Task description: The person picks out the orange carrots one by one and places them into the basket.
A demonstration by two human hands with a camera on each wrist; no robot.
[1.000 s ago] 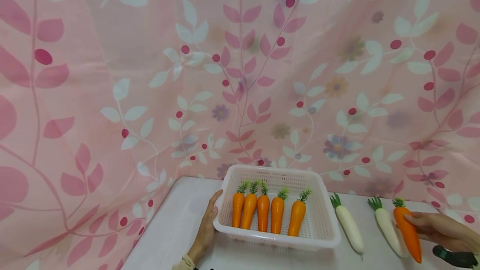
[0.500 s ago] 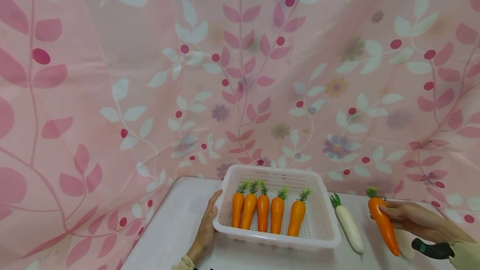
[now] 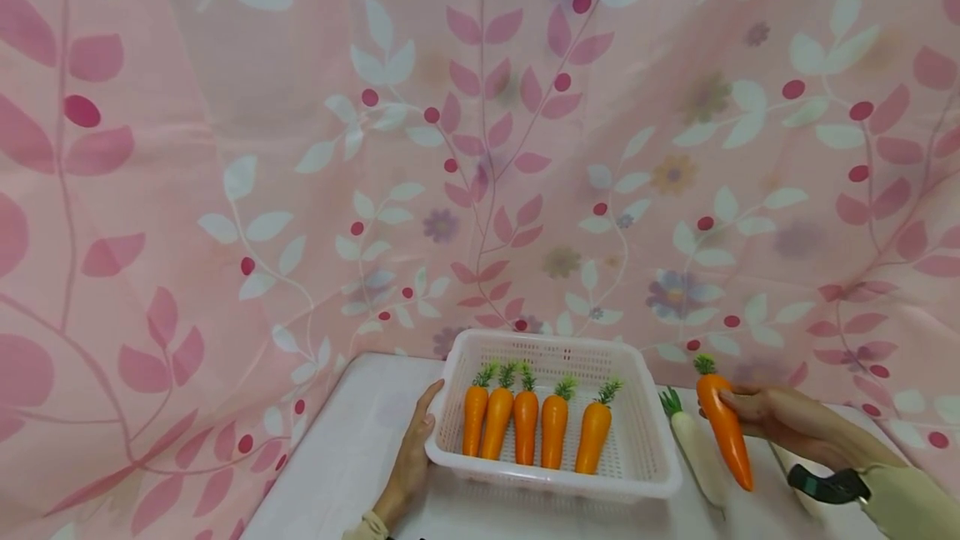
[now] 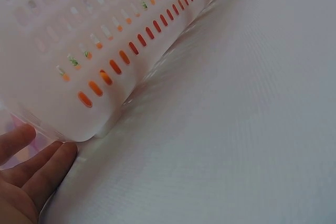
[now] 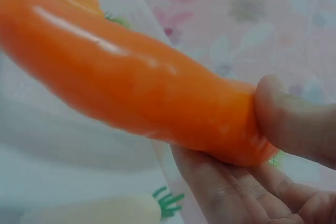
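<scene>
**Pink leafy curtain behind a white surface: carrot carried toward the basket**

White surface (image 3: pixel 352 457) holds a white basket (image 3: pixel 637 473) with five carrots in a row. The right hand (image 3: pixel 772 419) grips a sixth carrot (image 3: pixel 723 427) near its leafy top, lifted just right of the basket, above a white radish (image 3: pixel 693 444). Next it likely needs lowering into the free space. The left hand (image 3: pixel 411 461), fingers straight, rests against the basket's left wall.

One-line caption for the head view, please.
Right hand holds a glossy orange plastic carrot beside a white slotted plastic basket steadied by the left hand.
</scene>
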